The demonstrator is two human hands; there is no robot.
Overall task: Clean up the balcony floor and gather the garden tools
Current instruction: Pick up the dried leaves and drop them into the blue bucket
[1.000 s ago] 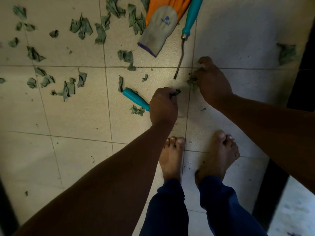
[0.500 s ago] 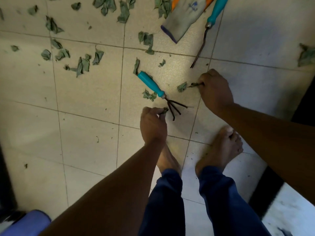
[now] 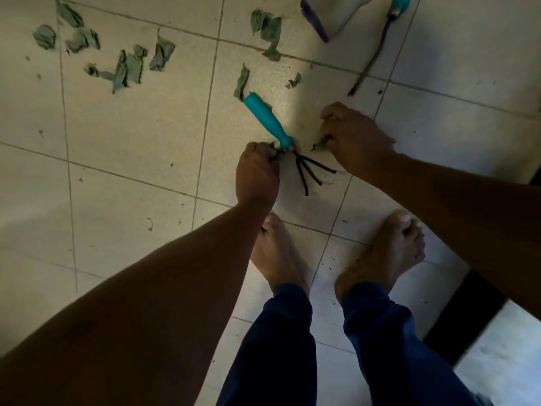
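A small hand rake (image 3: pixel 273 127) with a teal handle and three black prongs lies on the tiled floor between my hands. My left hand (image 3: pixel 257 174) is curled round dry green leaf scraps just left of the rake's neck. My right hand (image 3: pixel 352 139) pinches a leaf scrap (image 3: pixel 319 145) to the right of the rake. Torn green leaf pieces (image 3: pixel 128 68) lie scattered on the tiles to the upper left. A second teal-handled tool (image 3: pixel 377 48) with a thin metal shaft lies at the top right, beside a grey garden glove (image 3: pixel 330 16).
My bare feet (image 3: pixel 380 256) stand on the tiles just below the rake. More leaf pieces (image 3: pixel 268 30) lie near the glove. A dark strip (image 3: pixel 465 315) runs along the lower right edge of the floor.
Both hands have closed in on the rake: the left moved up to its neck and the right moved down-left beside it, each holding leaf scraps. The camera has tilted down.
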